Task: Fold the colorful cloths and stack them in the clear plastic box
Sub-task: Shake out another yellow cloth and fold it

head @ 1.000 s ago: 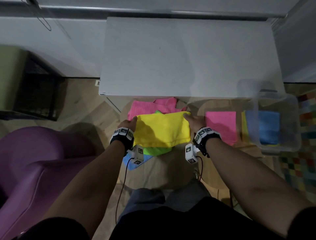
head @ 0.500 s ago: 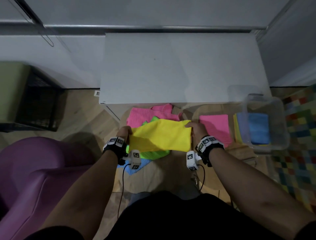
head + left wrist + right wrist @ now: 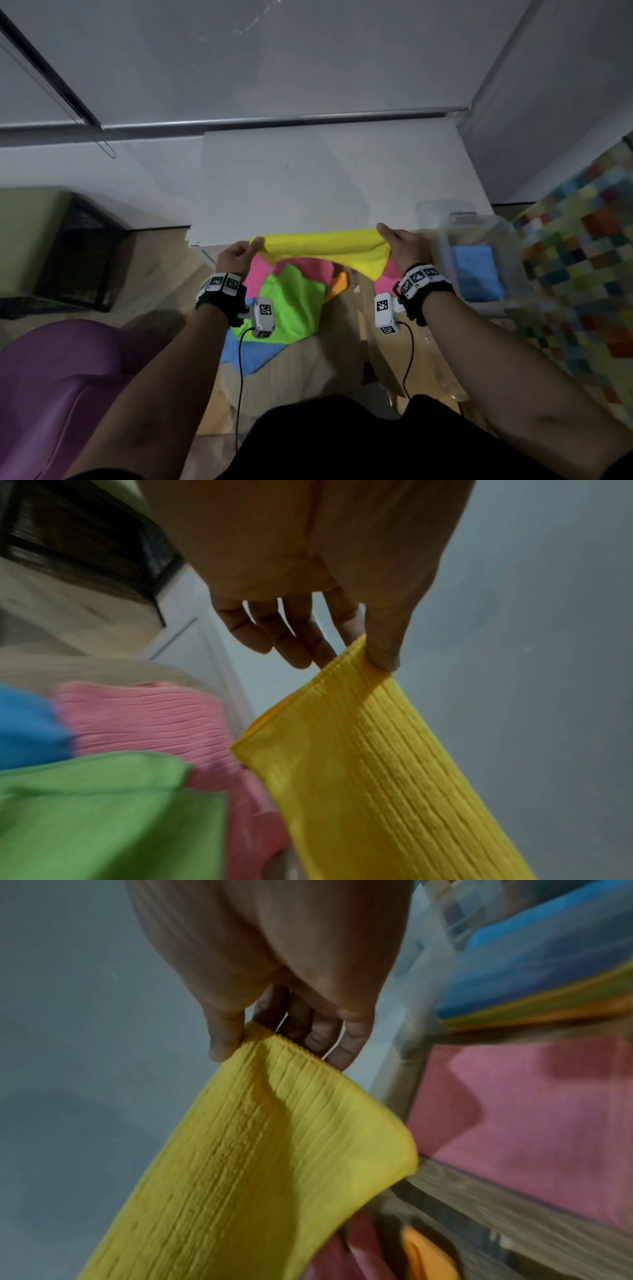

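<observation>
A yellow cloth (image 3: 325, 248) hangs stretched in the air between my hands, above the pile. My left hand (image 3: 239, 255) pinches its left corner (image 3: 363, 653) between thumb and forefinger. My right hand (image 3: 399, 240) pinches the right corner (image 3: 260, 1037) the same way. Beneath lie a green cloth (image 3: 291, 305), a pink cloth (image 3: 308, 267), a blue cloth (image 3: 250, 356) and an orange one (image 3: 337, 286). The clear plastic box (image 3: 513, 274) stands to the right with a folded blue cloth (image 3: 476, 270) on top of its stack. A folded pink cloth (image 3: 534, 1123) lies beside the box.
The cloths lie on a round wooden table (image 3: 325, 370). A white cabinet top (image 3: 325, 178) stands behind it. A purple seat (image 3: 51, 394) is at the lower left, a dark crate (image 3: 78, 253) at the left, and a chequered rug (image 3: 582, 274) at the right.
Both hands have lifted the yellow cloth off the pile and pulled it taut in the air. The green cloth beneath is now uncovered.
</observation>
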### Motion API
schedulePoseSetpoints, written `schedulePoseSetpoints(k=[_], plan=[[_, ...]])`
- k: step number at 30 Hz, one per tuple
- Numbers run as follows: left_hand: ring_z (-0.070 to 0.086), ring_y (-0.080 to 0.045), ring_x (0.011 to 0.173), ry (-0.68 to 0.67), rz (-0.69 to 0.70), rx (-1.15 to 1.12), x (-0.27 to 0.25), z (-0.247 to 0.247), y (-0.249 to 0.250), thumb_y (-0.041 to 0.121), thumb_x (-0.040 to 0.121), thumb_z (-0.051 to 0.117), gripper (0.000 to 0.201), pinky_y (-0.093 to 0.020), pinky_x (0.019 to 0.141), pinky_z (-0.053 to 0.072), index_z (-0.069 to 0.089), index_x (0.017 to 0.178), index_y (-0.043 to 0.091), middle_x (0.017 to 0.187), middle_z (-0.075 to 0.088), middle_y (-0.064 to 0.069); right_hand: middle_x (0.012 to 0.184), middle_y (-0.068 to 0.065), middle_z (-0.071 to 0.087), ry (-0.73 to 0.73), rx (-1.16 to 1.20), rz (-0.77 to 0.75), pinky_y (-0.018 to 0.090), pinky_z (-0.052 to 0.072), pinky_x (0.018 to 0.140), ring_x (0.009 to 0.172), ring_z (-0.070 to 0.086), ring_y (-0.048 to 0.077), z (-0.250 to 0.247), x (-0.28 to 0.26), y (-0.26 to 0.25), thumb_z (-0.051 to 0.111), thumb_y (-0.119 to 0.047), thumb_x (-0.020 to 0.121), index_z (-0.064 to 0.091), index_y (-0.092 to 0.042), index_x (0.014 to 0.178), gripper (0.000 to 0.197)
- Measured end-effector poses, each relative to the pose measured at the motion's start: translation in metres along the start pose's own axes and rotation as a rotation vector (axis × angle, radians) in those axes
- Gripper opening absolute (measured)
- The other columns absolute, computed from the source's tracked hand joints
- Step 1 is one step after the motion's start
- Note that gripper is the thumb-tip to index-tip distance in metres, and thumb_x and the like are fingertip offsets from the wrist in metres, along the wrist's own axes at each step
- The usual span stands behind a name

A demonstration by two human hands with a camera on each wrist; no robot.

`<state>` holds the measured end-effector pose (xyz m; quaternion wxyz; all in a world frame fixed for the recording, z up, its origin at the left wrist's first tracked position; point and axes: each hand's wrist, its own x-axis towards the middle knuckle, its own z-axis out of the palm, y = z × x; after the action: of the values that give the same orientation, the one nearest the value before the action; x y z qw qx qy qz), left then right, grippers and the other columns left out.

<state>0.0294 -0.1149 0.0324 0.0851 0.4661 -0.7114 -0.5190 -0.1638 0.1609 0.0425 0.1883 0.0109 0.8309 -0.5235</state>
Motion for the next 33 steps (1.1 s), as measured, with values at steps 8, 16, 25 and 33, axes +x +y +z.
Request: schedulePoseSetpoints(k=[8, 16, 25, 33], plan=[[0.060, -0.004, 0.090, 0.143, 0.193, -0.234, -0.004, 0.010, 0.074, 0.037, 0.085, 0.069, 0.023, -0.016, 0.081, 0.041, 0.066, 0.074, 0.017, 0.096, 0.067, 0.002, 0.094, 0.000, 0.067, 0.028, 0.240, -0.133, 0.029, 0.048, 0.087, 0.087, 0.060, 0.011, -0.042, 0.020, -0.048, 0.076, -0.021, 0.081, 0.072, -0.005, 0.103, 0.028], [0.050, -0.014, 0.067, 0.154, 0.264, -0.512, -0.006, 0.021, 0.112, 0.046, 0.070, 0.080, 0.032, -0.032, 0.070, 0.043, 0.064, 0.057, 0.022, 0.059, 0.056, 0.005, 0.083, 0.001, 0.067, 0.086, 0.297, -0.281, 0.022, 0.045, 0.078, 0.081, 0.059, 0.010, -0.067, 0.033, -0.068, 0.070, -0.022, 0.087, 0.072, -0.002, 0.098, 0.024], [0.055, -0.021, 0.087, 0.037, 0.219, -0.597, -0.021, 0.027, 0.117, 0.027, 0.087, 0.068, 0.009, -0.033, 0.076, 0.049, 0.070, 0.088, 0.018, 0.091, 0.061, -0.007, 0.090, 0.002, 0.073, 0.003, 0.496, -0.159, 0.026, 0.056, 0.074, 0.082, 0.067, 0.013, -0.076, 0.038, -0.060, 0.076, -0.024, 0.081, 0.073, -0.009, 0.104, 0.027], [0.064, -0.023, 0.089, 0.153, 0.150, -0.293, -0.015, 0.036, 0.103, 0.036, 0.086, 0.068, 0.031, -0.035, 0.077, 0.057, 0.071, 0.110, 0.016, 0.095, 0.070, -0.007, 0.102, 0.002, 0.071, 0.026, 0.426, -0.118, 0.033, 0.053, 0.092, 0.098, 0.065, 0.016, -0.073, 0.045, -0.052, 0.076, -0.023, 0.081, 0.071, -0.008, 0.111, 0.034]])
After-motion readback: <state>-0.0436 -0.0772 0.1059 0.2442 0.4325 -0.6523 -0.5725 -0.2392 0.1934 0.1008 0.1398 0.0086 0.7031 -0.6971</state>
